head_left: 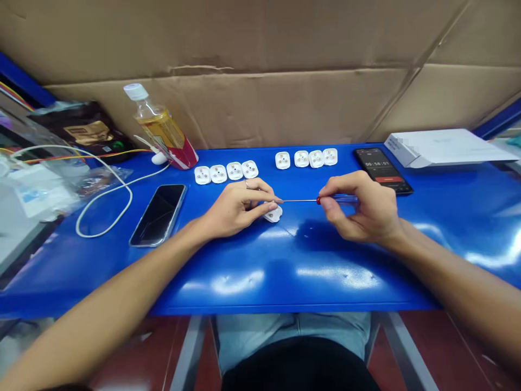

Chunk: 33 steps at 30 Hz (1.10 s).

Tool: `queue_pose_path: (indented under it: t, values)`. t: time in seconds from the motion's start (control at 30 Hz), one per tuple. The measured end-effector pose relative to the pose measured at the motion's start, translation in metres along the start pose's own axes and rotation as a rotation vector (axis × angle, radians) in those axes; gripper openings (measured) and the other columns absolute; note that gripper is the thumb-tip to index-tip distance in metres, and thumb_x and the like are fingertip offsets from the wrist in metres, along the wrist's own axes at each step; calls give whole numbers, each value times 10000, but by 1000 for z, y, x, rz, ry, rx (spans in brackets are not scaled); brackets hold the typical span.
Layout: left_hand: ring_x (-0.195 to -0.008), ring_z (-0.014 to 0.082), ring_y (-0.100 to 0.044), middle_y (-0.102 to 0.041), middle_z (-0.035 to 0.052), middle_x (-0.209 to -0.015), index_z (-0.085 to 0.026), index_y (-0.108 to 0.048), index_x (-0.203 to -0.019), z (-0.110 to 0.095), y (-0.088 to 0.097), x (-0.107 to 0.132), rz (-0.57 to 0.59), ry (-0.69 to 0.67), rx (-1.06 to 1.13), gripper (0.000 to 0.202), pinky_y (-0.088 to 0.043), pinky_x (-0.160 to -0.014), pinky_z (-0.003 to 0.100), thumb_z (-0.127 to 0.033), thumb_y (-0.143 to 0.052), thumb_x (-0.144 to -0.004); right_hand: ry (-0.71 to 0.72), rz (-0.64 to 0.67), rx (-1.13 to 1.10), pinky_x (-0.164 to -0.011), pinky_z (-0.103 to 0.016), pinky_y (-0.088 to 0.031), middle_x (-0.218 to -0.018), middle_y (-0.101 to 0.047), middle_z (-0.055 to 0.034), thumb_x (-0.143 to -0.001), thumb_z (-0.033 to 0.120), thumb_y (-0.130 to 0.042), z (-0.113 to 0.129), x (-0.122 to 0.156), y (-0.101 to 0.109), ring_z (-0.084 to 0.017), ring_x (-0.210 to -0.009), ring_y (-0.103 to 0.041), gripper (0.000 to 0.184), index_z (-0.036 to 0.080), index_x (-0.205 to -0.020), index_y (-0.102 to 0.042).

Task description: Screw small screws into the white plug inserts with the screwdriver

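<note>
My left hand (238, 205) is closed on a small white plug part (273, 213) that rests on the blue table (285, 271). My right hand (362, 205) is closed on a screwdriver (325, 200) with a red and clear blue handle. It lies level, and its thin metal shaft points left, with the tip at the white part by my left fingertips. Behind my hands lie two rows of several white plug parts each, one row (226, 172) on the left and one row (306, 158) on the right, with their metal contacts facing up.
A dark phone (159, 213) lies left of my left hand beside a looped white cable (106, 217). A tilted drink bottle (163, 129) leans at the back left. Another phone (382, 169), showing a timer, lies back right next to a white box (443, 145). Cardboard (285, 70) walls the back.
</note>
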<state>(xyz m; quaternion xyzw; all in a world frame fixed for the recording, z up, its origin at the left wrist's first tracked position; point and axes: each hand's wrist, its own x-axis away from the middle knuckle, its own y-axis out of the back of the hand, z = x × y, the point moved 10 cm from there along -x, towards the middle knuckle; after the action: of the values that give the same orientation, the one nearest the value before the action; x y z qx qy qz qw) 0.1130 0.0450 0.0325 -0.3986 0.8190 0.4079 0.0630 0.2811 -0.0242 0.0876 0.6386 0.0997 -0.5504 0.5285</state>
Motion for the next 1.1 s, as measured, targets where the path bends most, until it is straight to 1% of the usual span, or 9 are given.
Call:
queue_pose_path:
  t: [0.13, 0.27, 0.37, 0.43, 0.57, 0.7, 0.8, 0.9, 1.1]
  values:
    - [-756, 119, -648, -757, 94, -1046, -181, -845, -1101, -2, -2, 0, 24, -5, 12, 207, -444, -579, 224, -298, -699, -1012, 33, -36, 3, -541, -235, -582, -819, -772, 13, -888, 140, -658, 2, 1, 4, -138, -599, -727, 177, 244, -1028, -628]
    - [-728, 109, -630, -753, 94, -1047, -180, -843, -1109, -6, -2, 1, 39, -29, -3, 208, -436, -570, 223, -290, -697, -1010, 33, -12, -16, -569, -227, -587, -831, -776, 3, -891, 140, -663, 2, 0, 2, -142, -628, -741, 177, 238, -1036, -636]
    - [-788, 122, -658, -751, 92, -1042, -182, -843, -1113, -11, -2, 1, 41, -75, -46, 202, -466, -614, 219, -278, -701, -1005, 34, 11, -30, -572, -246, -601, -844, -783, 0, -887, 148, -680, 3, 1, 0, -158, -638, -751, 197, 246, -1053, -640]
    - [-828, 135, -675, -753, 93, -1041, -190, -842, -1121, -13, 0, 1, 25, -93, -76, 204, -484, -643, 223, -281, -702, -1004, 25, -1, -41, -558, -267, -606, -844, -780, 2, -877, 144, -684, 2, 1, 1, -171, -638, -754, 219, 257, -1060, -640]
    - [-779, 126, -658, -754, 95, -1043, -205, -841, -1139, -11, 2, 0, 12, -73, -94, 223, -471, -605, 223, -311, -691, -1013, -4, -38, -49, -540, -307, -614, -849, -772, -4, -883, 139, -675, -2, 3, 5, -192, -642, -750, 235, 291, -1060, -644]
    - [-764, 122, -656, -755, 93, -1036, -208, -839, -1153, -11, 0, 1, 26, -62, -64, 240, -474, -595, 219, -333, -679, -1023, 6, -33, -79, -547, -298, -612, -854, -770, 0, -883, 136, -685, -2, 4, 4, -190, -654, -757, 242, 280, -1071, -634]
    - [-783, 128, -669, -755, 91, -1042, -210, -837, -1163, -11, -2, 1, 44, -54, -38, 249, -500, -628, 224, -334, -664, -1033, 0, -14, -108, -565, -287, -609, -860, -768, -3, -875, 135, -692, -3, 4, 2, -183, -661, -763, 241, 260, -1073, -637]
    - [-821, 134, -683, -757, 88, -1063, -217, -830, -1191, -11, -3, 2, 47, -55, -26, 247, -524, -681, 232, -314, -667, -1032, -15, 0, -138, -586, -296, -621, -872, -769, -2, -876, 135, -683, -5, 4, 0, -184, -682, -764, 249, 268, -1082, -640]
    - [-866, 148, -697, -762, 97, -1083, -211, -828, -1208, -8, 0, 1, 17, -39, 21, 251, -528, -715, 245, -297, -678, -1026, -64, -41, -144, -577, -359, -617, -885, -765, 2, -873, 147, -682, -12, 7, 6, -215, -676, -752, 269, 314, -1080, -640]
